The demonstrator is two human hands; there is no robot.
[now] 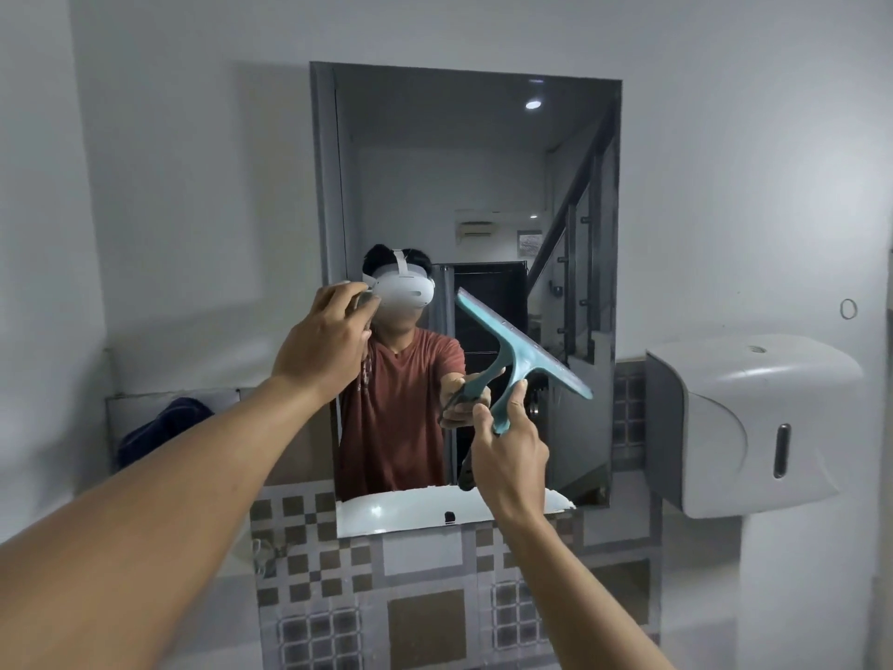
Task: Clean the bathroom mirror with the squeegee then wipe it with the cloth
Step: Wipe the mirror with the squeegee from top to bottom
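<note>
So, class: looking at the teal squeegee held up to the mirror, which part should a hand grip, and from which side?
Grip the squeegee by its handle, the stem of the T, coming from below, as the right hand does. The wide blade sits tilted at the top against the mirror, so a low grip probably keeps it clear.

From my feed, my left hand (321, 340) is curled over something small at the mirror's (483, 186) left edge — only a grey sliver shows between the fingers, and I cannot tell what it is. My right hand (510, 452) covers the lower end of the squeegee (522, 350) handle, and both forearms run off the bottom of the frame. A dark blue bundle (159, 427) behind my left arm is half hidden and blurred — cloth or not, I cannot say.
</note>
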